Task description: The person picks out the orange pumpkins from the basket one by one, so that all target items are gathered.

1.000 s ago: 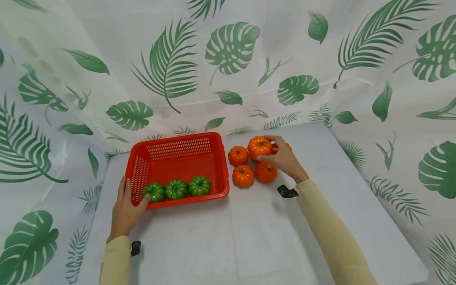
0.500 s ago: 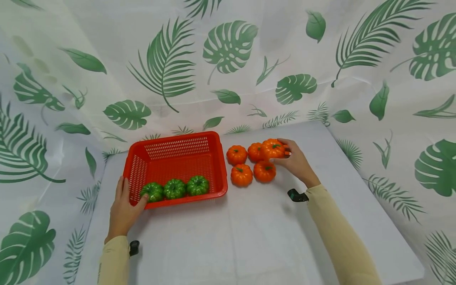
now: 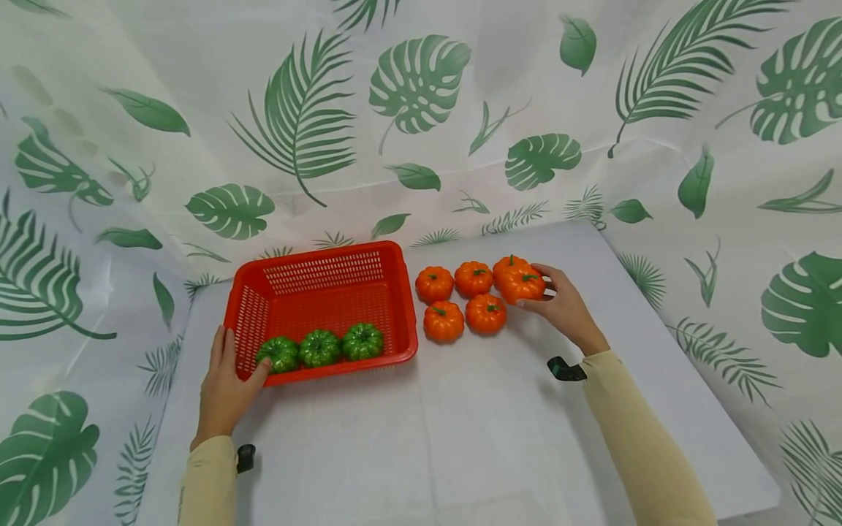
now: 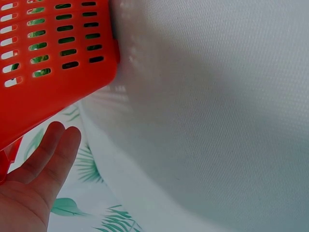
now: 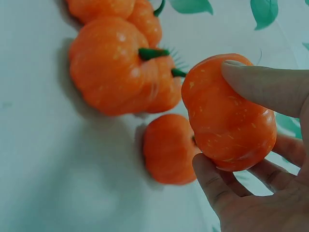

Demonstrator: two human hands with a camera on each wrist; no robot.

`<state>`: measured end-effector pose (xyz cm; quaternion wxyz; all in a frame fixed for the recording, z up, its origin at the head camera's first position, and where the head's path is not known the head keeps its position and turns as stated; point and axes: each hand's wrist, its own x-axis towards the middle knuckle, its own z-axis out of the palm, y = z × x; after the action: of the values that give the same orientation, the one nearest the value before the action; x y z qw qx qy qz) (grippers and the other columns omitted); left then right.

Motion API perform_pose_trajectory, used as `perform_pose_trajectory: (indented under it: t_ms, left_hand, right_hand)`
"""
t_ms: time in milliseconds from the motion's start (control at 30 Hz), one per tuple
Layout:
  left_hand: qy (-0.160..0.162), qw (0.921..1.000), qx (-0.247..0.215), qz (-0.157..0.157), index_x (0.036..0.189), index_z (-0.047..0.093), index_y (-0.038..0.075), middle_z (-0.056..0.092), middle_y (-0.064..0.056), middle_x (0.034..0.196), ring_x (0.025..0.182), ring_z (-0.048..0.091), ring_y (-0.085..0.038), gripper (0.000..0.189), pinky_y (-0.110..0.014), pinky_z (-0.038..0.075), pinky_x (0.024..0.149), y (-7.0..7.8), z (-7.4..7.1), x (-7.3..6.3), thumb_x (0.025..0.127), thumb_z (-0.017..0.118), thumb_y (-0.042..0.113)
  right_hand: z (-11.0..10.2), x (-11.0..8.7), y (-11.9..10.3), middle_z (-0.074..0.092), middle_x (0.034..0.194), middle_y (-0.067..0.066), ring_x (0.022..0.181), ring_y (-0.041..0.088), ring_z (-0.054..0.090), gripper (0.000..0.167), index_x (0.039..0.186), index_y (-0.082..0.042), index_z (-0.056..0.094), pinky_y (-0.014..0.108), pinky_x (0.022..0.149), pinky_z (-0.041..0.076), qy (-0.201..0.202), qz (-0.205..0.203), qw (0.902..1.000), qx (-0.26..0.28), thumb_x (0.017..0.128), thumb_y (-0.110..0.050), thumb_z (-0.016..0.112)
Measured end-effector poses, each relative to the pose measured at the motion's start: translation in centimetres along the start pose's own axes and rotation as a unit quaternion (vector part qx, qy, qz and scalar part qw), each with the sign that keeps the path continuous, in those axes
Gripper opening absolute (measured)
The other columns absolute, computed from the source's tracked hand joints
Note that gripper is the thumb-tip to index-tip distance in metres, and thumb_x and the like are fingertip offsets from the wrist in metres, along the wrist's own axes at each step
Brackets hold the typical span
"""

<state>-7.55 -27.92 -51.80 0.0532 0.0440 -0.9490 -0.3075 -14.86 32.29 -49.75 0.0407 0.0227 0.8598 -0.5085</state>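
In the head view, my left hand [image 3: 226, 387] holds the near-left corner of a red plastic basket [image 3: 409, 321], thumb over the front rim and extended fingers along the left side. Three glossy green pumpkins [image 3: 320, 348] sit in a row along the basket's front. My right hand [image 3: 566, 310] grips an orange pumpkin [image 5: 229, 113] between thumb and fingers. In the head view it overlaps another orange pumpkin [image 3: 509, 264] behind it. The right wrist view shows the held pumpkin apart from the several others, stem hidden.
Several orange pumpkins [image 3: 444, 321] stand in two rows just right of the basket on a white-covered table [image 3: 368, 453]. A leaf-printed sheet [image 3: 421, 88] rises behind the table and along both sides.
My right hand has carried the orange pumpkin to the right and slightly nearer, uncovering the back-row pumpkins. My left hand stays at the basket corner; the view shifts slightly.
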Motion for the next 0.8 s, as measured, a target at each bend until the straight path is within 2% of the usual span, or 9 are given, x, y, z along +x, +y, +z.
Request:
perform_pose_trajectory:
  t_ms: [367, 667, 800]
  left_hand:
    - [-0.003, 0.9999, 0.008, -0.012, 0.171, 0.011, 0.001, 0.003, -0.014, 0.179, 0.148, 0.033, -0.06, 0.097, -0.075, 0.033, 0.113, -0.2, -0.3, -0.2, 0.104, 0.065, 0.046]
    - [-0.053, 0.9977, 0.018, -0.038, 0.172, 0.002, 0.005, -0.004, -0.017, 0.179, 0.153, 0.02, -0.059, 0.102, -0.078, 0.025, 0.115, 0.3, -1.1, 0.2, 0.104, 0.063, 0.052]
    - [-0.071, 0.9956, 0.032, -0.051, 0.172, 0.0, 0.006, -0.005, -0.018, 0.179, 0.152, 0.02, -0.059, 0.103, -0.08, 0.024, 0.114, 0.6, -1.2, 0.3, 0.105, 0.06, 0.056]
  right_hand:
    - [-0.4, -1.0, 2.1, 0.03, 0.168, 0.028, 0.145, 0.053, 0.038, 0.089, 0.169, -0.004, 0.028, 0.066, 0.115, 0.04, -0.013, 0.055, 0.9982, -0.021, 0.099, -0.025, 0.079]
    - [0.6, -0.9, 4.1, 0.031, 0.167, 0.029, 0.145, 0.052, 0.039, 0.087, 0.167, -0.001, 0.029, 0.067, 0.116, 0.038, -0.029, 0.072, 0.9962, -0.038, 0.098, -0.022, 0.077]
    - [0.9, -1.0, 4.6, 0.033, 0.166, 0.031, 0.144, 0.052, 0.041, 0.085, 0.166, 0.001, 0.029, 0.065, 0.118, 0.037, -0.025, 0.068, 0.9963, -0.047, 0.099, -0.02, 0.076]
